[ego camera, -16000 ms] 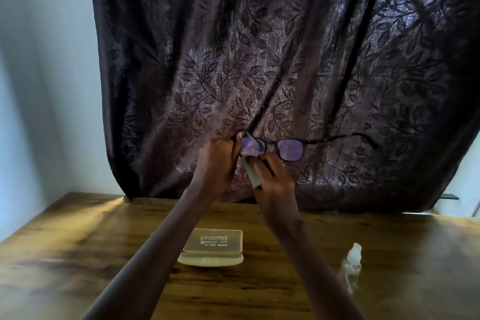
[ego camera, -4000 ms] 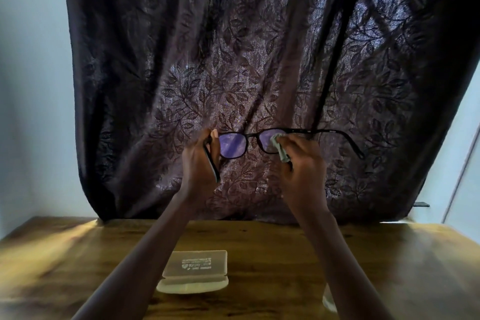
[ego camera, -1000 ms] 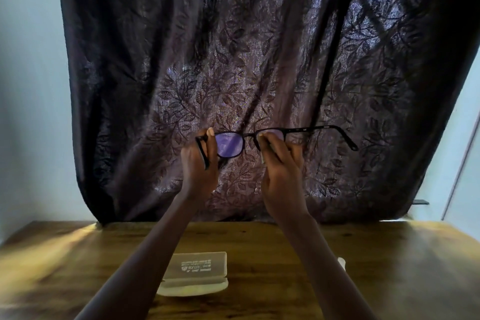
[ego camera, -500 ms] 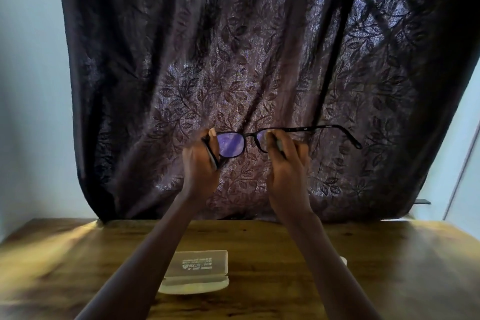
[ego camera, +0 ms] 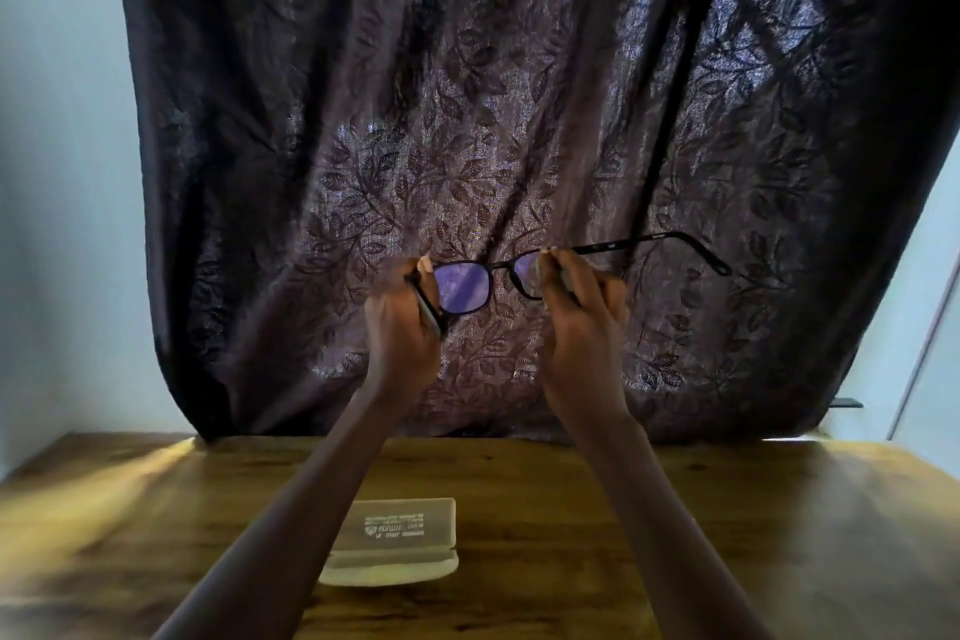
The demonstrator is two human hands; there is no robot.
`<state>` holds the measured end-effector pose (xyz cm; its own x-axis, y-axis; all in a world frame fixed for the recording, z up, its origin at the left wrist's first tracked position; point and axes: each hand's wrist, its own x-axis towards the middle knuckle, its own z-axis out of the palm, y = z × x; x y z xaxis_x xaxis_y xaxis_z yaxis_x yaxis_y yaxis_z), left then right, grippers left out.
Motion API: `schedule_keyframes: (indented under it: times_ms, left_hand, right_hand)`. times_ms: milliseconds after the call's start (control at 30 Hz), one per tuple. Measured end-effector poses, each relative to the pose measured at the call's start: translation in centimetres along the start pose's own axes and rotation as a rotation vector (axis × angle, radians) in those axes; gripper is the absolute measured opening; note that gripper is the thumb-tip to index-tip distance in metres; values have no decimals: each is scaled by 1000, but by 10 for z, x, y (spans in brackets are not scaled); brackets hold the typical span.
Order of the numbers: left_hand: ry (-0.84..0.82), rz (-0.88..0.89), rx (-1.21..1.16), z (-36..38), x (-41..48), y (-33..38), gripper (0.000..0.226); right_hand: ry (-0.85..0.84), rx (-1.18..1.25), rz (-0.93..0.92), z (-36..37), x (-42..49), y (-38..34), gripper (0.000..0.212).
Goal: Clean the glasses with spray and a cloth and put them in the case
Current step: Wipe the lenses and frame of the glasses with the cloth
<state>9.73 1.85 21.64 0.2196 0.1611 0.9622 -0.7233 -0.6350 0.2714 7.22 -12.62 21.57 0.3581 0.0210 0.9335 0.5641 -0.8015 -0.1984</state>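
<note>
My left hand [ego camera: 404, 327] pinches glasses [ego camera: 464, 287] at hinge; right hand [ego camera: 583, 322] pinches cloth [ego camera: 565, 280] over lens — overpressing could twist frame; slip would drop them onto table [ego camera: 779, 509].

Case [ego camera: 400, 530], pale, on wooden table [ego camera: 727, 509]: the lid carries a printed block [ego camera: 395, 526] made up of a small emblem, one line of larger letters beside it, and finer lines above and below. All of it is blurred and no word can be read.

Glasses [ego camera: 465, 287], dark frame: there is a small pale marking on the outstretched temple arm [ego camera: 611, 245], too small to read.
</note>
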Motion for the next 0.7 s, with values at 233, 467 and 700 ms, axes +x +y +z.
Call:
schedule_keyframes:
  times_ms: [233, 467, 700]
  left_hand:
    - [-115, -102, 144, -8, -5, -4, 15]
    - [-206, -1, 271, -19, -5, 4, 36]
    - [-268, -39, 458, -21, -4, 20, 19]
  right_hand:
    - [-67, 95, -105, 4, -23, 16, 53]
    - [-45, 165, 238, -2, -37, 33, 53]
    - [-92, 803, 997, -11, -65, 29, 29]
